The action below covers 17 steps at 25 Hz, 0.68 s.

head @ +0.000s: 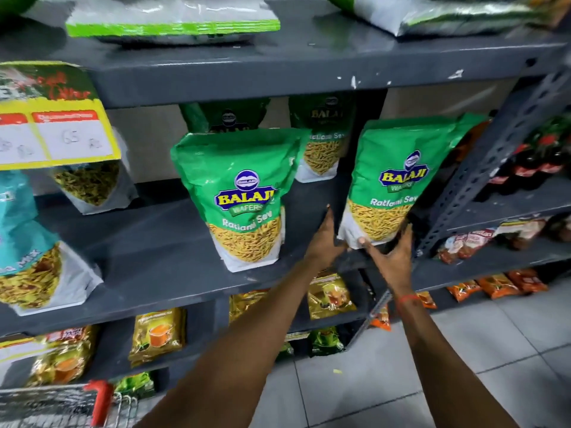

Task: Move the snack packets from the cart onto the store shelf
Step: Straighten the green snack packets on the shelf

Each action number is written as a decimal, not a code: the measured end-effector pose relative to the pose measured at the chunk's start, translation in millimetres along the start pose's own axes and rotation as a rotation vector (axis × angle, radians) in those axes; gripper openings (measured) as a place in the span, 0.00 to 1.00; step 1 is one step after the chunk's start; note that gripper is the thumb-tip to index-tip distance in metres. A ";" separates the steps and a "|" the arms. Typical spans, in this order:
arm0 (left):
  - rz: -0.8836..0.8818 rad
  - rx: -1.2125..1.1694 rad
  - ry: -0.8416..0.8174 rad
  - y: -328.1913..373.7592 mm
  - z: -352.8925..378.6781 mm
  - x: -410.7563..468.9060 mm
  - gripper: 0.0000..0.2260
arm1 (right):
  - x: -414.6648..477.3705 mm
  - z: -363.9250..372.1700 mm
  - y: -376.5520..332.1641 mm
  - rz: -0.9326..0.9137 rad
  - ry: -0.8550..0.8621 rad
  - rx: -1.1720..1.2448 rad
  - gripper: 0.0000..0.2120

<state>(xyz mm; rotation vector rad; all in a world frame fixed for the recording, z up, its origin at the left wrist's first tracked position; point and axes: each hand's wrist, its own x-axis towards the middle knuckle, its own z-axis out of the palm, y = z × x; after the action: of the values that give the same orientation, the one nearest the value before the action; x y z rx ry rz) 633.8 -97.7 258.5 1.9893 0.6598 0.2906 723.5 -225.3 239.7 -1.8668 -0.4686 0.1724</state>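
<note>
A green Balaji Ratlami Sev packet [392,177] stands at the right end of the grey middle shelf [154,242]. Both hands hold its bottom: my left hand [324,239] on its lower left edge, my right hand [391,254] under its lower right corner. A second identical packet [244,199] stands upright to its left, and two more [321,140] stand behind, near the back wall. The wire cart [61,406] with a red handle shows at the bottom left corner; its contents are not visible.
Teal and clear mix packets [34,257] and a yellow price tag [55,131] are at the left. Tea packets [157,335] fill the lower shelves. A slotted upright post [482,168] bounds the shelf on the right, with bottles and orange packets beyond.
</note>
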 end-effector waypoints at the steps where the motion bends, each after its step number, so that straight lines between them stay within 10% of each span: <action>1: -0.001 0.020 -0.036 -3.9 -0.1 8.2 0.42 | 6.5 -4.0 4.2 -0.014 -0.028 -0.023 0.52; 13: 0.046 0.097 -0.054 3.2 2.5 7.7 0.35 | 6.6 -14.3 -0.1 0.012 -0.017 -0.094 0.50; 17: 0.355 0.229 0.456 16.9 -18.2 -64.5 0.32 | -45.8 21.4 -40.9 -0.283 0.232 -0.109 0.40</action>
<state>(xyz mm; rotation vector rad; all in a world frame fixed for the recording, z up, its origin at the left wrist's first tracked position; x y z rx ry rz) 577.8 -126.8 286.6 2.2795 0.6369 0.9397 664.9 -213.8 265.5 -1.8747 -0.5831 -0.2612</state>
